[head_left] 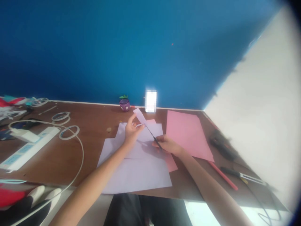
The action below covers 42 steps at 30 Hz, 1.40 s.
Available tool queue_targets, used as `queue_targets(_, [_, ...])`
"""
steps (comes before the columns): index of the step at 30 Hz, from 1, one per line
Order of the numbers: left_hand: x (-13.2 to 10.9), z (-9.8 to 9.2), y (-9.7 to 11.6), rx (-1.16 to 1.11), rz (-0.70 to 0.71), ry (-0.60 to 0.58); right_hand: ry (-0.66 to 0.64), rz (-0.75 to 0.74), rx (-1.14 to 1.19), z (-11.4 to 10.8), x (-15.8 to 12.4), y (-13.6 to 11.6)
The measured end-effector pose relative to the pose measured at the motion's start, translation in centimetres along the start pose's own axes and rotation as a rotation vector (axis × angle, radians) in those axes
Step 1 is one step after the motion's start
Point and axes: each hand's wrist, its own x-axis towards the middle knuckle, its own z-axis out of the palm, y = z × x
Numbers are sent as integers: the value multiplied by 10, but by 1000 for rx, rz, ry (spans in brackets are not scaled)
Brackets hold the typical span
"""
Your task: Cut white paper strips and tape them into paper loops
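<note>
My left hand [132,131] pinches a small pale lavender paper strip [139,115], raised above the sheets. Scissors [155,140] with a dark handle are gripped in my right hand [168,145]. Their thin blades point up and left, and the tip meets the lower end of the strip; I cannot tell whether the blades are apart. Beneath both hands lie overlapping pale lavender sheets [141,177], with a pink corner showing from under them on the right. A stack of pink paper [188,135] rests beside my right hand.
To the left are a white power strip [30,150] with a plugged-in adapter and a looping white cable [82,153]. A purple pot [124,105] and a bright blurred rectangle [150,101] stand by the blue wall. A red stick [224,177] and a black-handled tool [231,171] lie right.
</note>
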Motion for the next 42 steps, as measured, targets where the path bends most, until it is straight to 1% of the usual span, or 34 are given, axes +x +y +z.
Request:
queue_targets(12, [1, -3, -3, 34, 11, -8, 29, 1, 5, 1, -1, -2])
queue_targets(22, [2, -3, -4, 46, 15, -8, 34, -44, -4, 2, 0, -1])
queue_targets(31, [2, -3, -4, 56, 17, -63, 39, -11, -25, 2, -1, -3])
queue_targets(35, [1, -3, -5, 53, 22, -66, 53, 9, -42, 3, -2, -4])
queue_targets(42, [0, -1, -1, 56, 54, -67, 61, -84, 3, 4, 0, -2])
